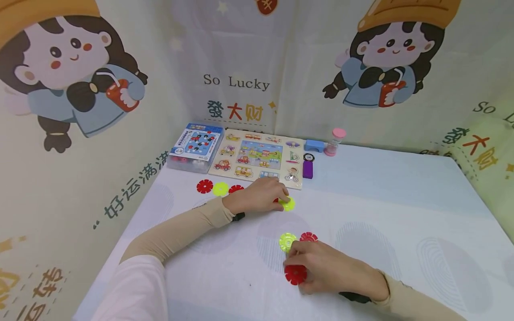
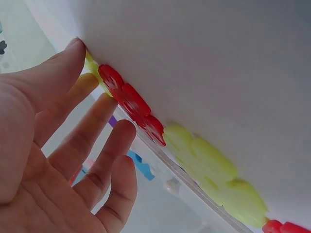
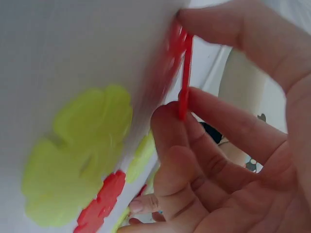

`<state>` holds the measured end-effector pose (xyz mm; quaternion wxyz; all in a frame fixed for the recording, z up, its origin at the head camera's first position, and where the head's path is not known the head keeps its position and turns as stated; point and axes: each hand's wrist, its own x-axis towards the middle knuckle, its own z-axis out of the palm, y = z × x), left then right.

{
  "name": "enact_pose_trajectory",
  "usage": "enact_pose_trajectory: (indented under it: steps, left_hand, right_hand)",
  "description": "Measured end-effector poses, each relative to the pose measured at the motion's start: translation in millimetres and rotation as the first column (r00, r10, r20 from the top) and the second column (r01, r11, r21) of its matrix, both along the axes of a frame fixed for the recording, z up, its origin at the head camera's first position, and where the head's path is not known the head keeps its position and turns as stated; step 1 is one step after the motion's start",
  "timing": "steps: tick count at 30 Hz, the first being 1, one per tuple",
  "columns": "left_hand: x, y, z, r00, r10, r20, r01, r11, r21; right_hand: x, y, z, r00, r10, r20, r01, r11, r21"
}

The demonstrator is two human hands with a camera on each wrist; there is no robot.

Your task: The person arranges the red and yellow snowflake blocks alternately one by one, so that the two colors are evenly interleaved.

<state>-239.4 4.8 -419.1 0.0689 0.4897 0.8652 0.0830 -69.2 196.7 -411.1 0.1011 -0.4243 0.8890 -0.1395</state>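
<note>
My left hand (image 1: 261, 196) pinches the edges of a yellow snowflake disc (image 1: 287, 203) between thumb and fingers, at the right end of a row lying flat. In the left wrist view, a red disc (image 2: 130, 102) and another yellow disc (image 2: 209, 172) follow in that row; in the head view the hand covers part of it. My right hand (image 1: 331, 267) holds a red snowflake disc (image 1: 296, 274) between thumb and fingers, seen edge-on in the right wrist view. Just beyond that hand lie a yellow disc (image 1: 288, 242) and a red disc (image 1: 308, 236).
Behind the row stand a plastic box (image 1: 196, 147) and a wooden picture puzzle board (image 1: 257, 157). To their right are a purple block (image 1: 308, 170), a blue arch block (image 1: 314, 146) and a pink sand timer (image 1: 335, 141). Printed curtains enclose the table (image 1: 401, 191).
</note>
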Motion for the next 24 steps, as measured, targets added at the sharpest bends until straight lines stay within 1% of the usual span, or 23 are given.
enact_pose_trajectory:
  steps: [2,4,7,9,11,12,14,16,18,20,24]
  left_hand:
    - [-0.5,0.7,-0.5,1.000,-0.006,-0.005,0.006,1.000,0.002]
    - [-1.3,1.3,-1.2,1.000,-0.011,-0.009,0.011,1.000,0.007]
    - [-1.9,2.2,-1.5,1.000,-0.011,-0.014,0.011,1.000,0.016]
    - [-2.1,2.5,-1.9,1.000,-0.008,-0.019,0.008,1.000,0.017]
    - [-1.8,2.6,-2.2,1.000,-0.001,-0.015,0.001,1.000,0.014]
    - [-1.7,2.8,-2.5,1.000,0.002,-0.014,-0.002,1.000,0.011]
    - [-1.3,3.5,-3.2,1.000,0.006,-0.008,-0.006,1.000,0.005]
    - [-1.1,4.2,-3.6,1.000,0.007,0.000,-0.007,1.000,0.003]
    - [-1.3,5.3,-3.8,1.000,0.004,-0.001,-0.004,1.000,0.004]
    - [-1.8,6.1,-3.4,1.000,0.002,-0.006,-0.002,1.000,0.006]
    - [-2.8,6.6,-2.1,1.000,0.001,-0.011,-0.001,1.000,0.007]
  right_hand:
    - [-5.2,1.1,3.8,0.999,-0.021,0.032,0.021,1.000,-0.004]
    - [-15.5,4.9,9.1,0.995,-0.073,0.070,0.074,0.997,-0.009]
    - [-42.9,16.5,15.5,0.980,-0.186,0.072,0.190,0.981,-0.043]
    - [-65.8,26.5,15.7,0.963,-0.268,0.028,0.270,0.960,-0.077]
    - [-87.5,35.9,12.2,0.944,-0.328,-0.026,0.324,0.941,-0.100]
    - [-96.7,39.8,9.6,0.936,-0.350,-0.041,0.345,0.933,-0.099]
    - [-110.7,45.6,3.4,0.929,-0.364,-0.060,0.359,0.930,-0.085]
    - [-118.9,49.0,-2.1,0.933,-0.355,-0.053,0.351,0.934,-0.070]
    - [-122.5,50.3,-6.0,0.936,-0.349,-0.035,0.346,0.936,-0.067]
    - [-123.3,49.8,-7.6,0.937,-0.348,-0.026,0.346,0.935,-0.078]
    - [-123.1,47.9,-8.8,0.934,-0.356,-0.035,0.352,0.932,-0.086]
